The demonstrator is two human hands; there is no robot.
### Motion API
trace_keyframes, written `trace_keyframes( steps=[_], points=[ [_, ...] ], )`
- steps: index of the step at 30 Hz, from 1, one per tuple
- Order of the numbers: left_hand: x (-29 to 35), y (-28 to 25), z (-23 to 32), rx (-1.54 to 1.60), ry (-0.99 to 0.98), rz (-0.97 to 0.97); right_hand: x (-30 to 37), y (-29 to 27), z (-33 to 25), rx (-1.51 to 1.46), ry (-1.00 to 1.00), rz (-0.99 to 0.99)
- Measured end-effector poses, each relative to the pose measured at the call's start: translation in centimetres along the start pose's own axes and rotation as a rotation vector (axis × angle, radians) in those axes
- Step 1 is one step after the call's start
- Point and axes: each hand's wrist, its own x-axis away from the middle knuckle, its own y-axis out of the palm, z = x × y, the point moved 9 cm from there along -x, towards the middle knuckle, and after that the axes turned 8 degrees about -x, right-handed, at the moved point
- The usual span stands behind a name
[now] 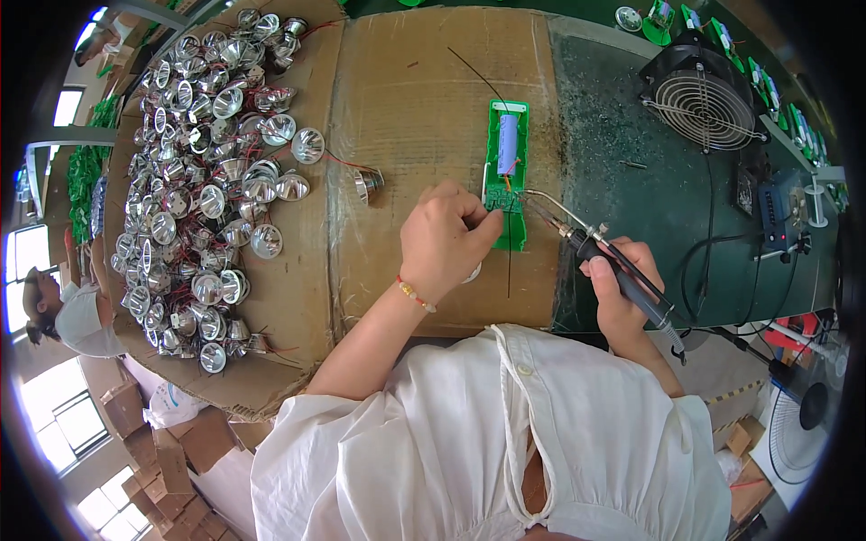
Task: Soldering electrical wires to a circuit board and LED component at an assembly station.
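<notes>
A green plastic housing (pixel 516 236) lies on the cardboard in front of me. It holds a purple cylindrical battery cell (pixel 508 144) and, below that, a small green circuit board (pixel 503 199) with short coloured wires. My left hand (pixel 448 233) is closed in a pinch at the board's left side; what its fingertips grip is hidden. Part of a round, pale piece (pixel 473 272) shows under that hand. My right hand (pixel 622 284) grips a soldering iron (pixel 631 287) with a thin metal feed tube (pixel 555 206) alongside. Iron tip and tube end reach the board's right edge.
Many silver lamp reflectors (pixel 212 200) with red wires fill a cardboard tray at left. One reflector (pixel 368 185) lies apart. At right stand a black fan with a wire guard (pixel 704 108) and a blue control box (pixel 773 216). Green housings (pixel 762 86) line the far right edge.
</notes>
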Motion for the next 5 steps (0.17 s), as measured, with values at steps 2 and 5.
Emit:
trace_keyframes(
  steps=[2,5],
  points=[
    [0.0,-0.01,0.11,-0.001,-0.003,0.002,-0.1,-0.02,0.31,-0.005,-0.001,-0.005],
    [-0.04,0.12,0.09,-0.012,0.001,-0.008,-0.22,-0.32,0.62,-0.044,0.015,0.036]
  ],
)
